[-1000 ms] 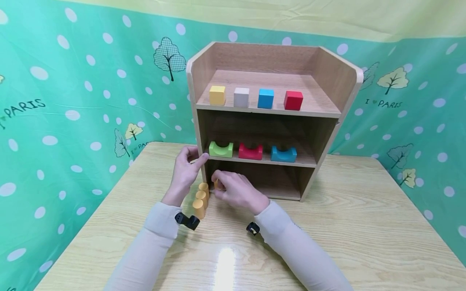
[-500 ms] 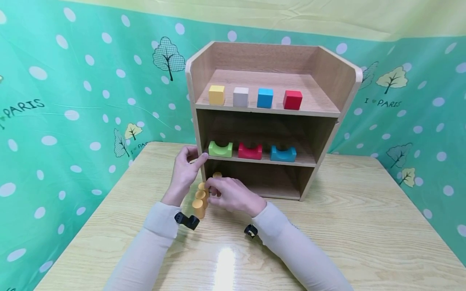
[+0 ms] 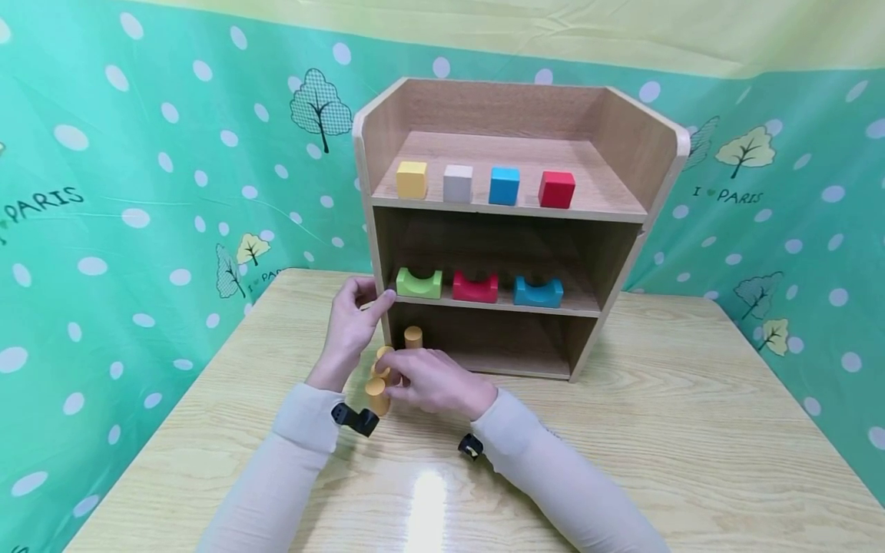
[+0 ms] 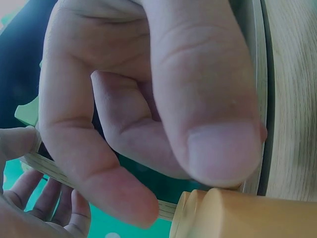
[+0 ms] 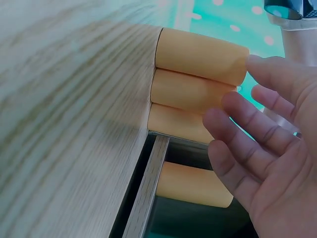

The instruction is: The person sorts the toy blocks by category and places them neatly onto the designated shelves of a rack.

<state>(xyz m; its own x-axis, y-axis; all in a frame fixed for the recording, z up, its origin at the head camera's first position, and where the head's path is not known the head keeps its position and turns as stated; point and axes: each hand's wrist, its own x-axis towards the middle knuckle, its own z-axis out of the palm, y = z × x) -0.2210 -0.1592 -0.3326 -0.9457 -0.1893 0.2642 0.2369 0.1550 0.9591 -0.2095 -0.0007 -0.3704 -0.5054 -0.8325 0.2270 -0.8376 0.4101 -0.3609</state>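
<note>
My left hand (image 3: 351,330) grips the left side panel of a wooden shelf unit (image 3: 588,346), thumb on its front edge by the lime-green notched block (image 3: 419,285). Three plain wooden cylinders stand upright in a touching row at the shelf's lower left corner. My right hand (image 3: 439,380) hovers over that row with fingers loosely spread. In the right wrist view its thumb is right at the top of the nearest cylinder (image 5: 203,57), and the fingertips are by the middle cylinder (image 5: 190,89) and the far cylinder (image 5: 176,124). A separate cylinder (image 3: 413,337) stands inside the bottom compartment, at its left.
Yellow (image 3: 412,181), white (image 3: 458,185), blue (image 3: 504,187) and red (image 3: 556,190) cubes line the top shelf. A red notched block (image 3: 475,289) and a blue notched block (image 3: 538,293) share the middle shelf with the green one. A patterned curtain (image 3: 173,192) hangs behind the table (image 3: 691,430).
My right hand has let go of one cylinder inside the bottom compartment and moved back toward me and left, over the row of three. The left hand keeps its hold on the shelf.
</note>
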